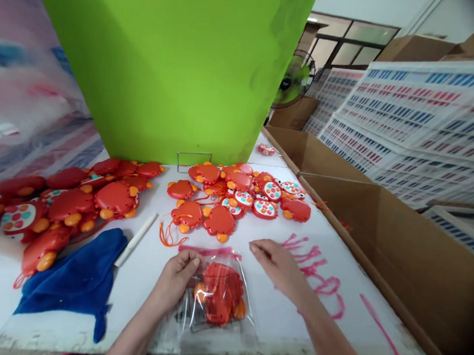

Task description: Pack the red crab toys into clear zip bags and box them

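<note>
A clear plastic bag with a pink strip along its mouth lies on the white table near the front edge. An orange crab-shaped toy is inside it. My left hand pinches the bag's upper left corner, fingers closed on the plastic. My right hand rests flat on the table just right of the bag, fingers stretched out and holding nothing. A heap of loose crab toys lies beyond the bag, some face up showing coloured buttons.
Another heap of crab toys covers the left side. A blue cloth and a white stick lie left of the bag. A green panel stands behind. Open cardboard boxes line the right edge; pink scribbles mark the table.
</note>
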The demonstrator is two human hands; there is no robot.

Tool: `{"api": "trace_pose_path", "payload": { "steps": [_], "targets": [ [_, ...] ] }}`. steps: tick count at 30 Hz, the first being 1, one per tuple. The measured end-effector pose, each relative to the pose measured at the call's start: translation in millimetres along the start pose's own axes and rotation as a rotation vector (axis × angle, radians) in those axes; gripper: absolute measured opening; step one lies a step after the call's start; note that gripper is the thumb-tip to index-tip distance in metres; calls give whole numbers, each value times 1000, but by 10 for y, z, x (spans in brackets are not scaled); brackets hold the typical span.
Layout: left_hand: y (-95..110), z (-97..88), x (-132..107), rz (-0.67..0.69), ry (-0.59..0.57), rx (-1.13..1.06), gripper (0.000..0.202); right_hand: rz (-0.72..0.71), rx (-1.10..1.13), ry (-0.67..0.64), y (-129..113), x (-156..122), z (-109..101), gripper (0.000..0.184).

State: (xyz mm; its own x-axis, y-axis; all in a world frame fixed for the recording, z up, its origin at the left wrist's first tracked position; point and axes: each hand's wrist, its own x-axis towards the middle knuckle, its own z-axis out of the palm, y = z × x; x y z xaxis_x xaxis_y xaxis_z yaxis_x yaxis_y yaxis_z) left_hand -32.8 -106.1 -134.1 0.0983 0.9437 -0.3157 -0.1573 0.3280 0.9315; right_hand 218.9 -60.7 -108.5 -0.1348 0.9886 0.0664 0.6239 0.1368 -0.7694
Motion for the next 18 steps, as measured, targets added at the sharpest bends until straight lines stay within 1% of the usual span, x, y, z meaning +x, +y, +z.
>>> {"api": "trace_pose_path", "payload": {
  "steps": [2,3,5,7,9,11,13,14,18],
  "targets": [
    [-7,-12,-5,9,-6,-22,36,41,198,-166,-126,-35,243,15],
    [-10,-16,-8,12,-10,-33,36,58,274,-219,-156,-38,331,16],
    [-10,-23,-10,8,-26,-56,37,94,390,-230,-165,-27,426,18],
    [1,-31,-10,-14,-48,-84,44,128,442,-205,-141,-11,422,19],
    [24,-38,-12,-47,-55,-113,54,167,477,-177,-112,-8,353,20],
    [49,-42,-16,-73,-54,-148,57,193,514,-165,-90,-25,267,23],
    [67,-42,-21,-81,-63,-182,52,201,548,-175,-74,-53,203,26],
    [72,-40,-23,-84,-67,-193,45,203,557,-184,-68,-65,184,25],
    [76,-37,-33,-90,-28,-205,12,213,536,-187,-74,-87,189,14]
  ]
}}
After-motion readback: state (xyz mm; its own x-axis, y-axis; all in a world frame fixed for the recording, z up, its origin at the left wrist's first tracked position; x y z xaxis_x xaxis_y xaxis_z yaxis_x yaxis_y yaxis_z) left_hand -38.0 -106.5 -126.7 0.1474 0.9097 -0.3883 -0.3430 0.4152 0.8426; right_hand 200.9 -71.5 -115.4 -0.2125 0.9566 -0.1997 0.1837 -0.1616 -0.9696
